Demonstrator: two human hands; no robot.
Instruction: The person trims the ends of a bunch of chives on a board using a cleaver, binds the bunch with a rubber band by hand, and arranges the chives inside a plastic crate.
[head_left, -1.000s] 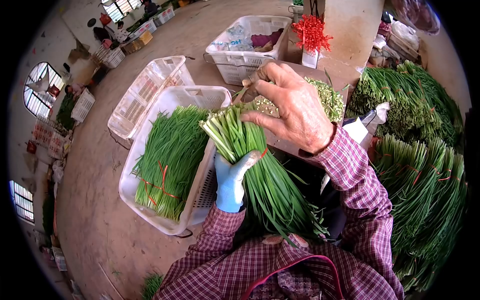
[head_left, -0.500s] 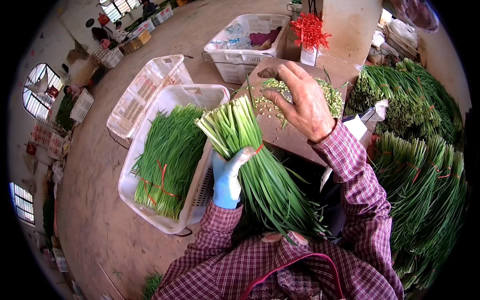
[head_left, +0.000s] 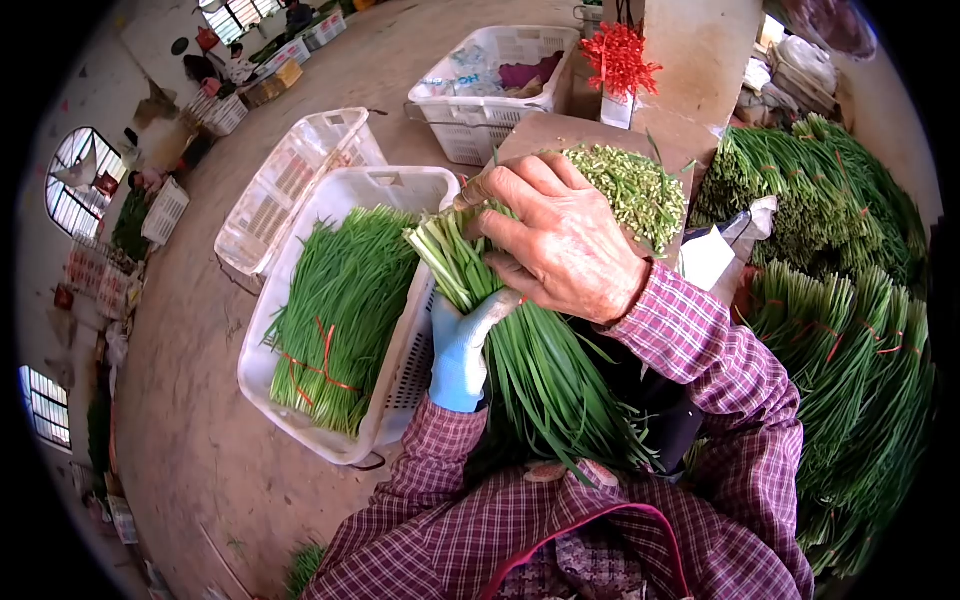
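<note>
My left hand [head_left: 462, 345], in a blue and white glove, is wrapped round a bundle of green stalks [head_left: 545, 380], its pale cut ends pointing up and left. My bare right hand [head_left: 560, 235] lies over the upper part of this bundle, its fingers bent at the pale ends; what the fingertips hold, if anything, is hidden. A bit of red tie shows beside my left thumb. Left of the bundle, a white crate [head_left: 255, 345] holds more green stalks [head_left: 345, 300] with a red tie around them.
Chopped pale bits [head_left: 640, 195] lie on a brown board [head_left: 535, 135] ahead. Red ties [head_left: 620, 62] hang by a pillar [head_left: 695, 60]. Tied bundles [head_left: 840, 380] are piled at the right. Another crate [head_left: 290, 190] and one with bags [head_left: 480, 130] stand ahead. People sit far left.
My right hand first lifted off the bundle to the right with fingers apart, then came back down over the pale ends. My left hand has kept its grip.
</note>
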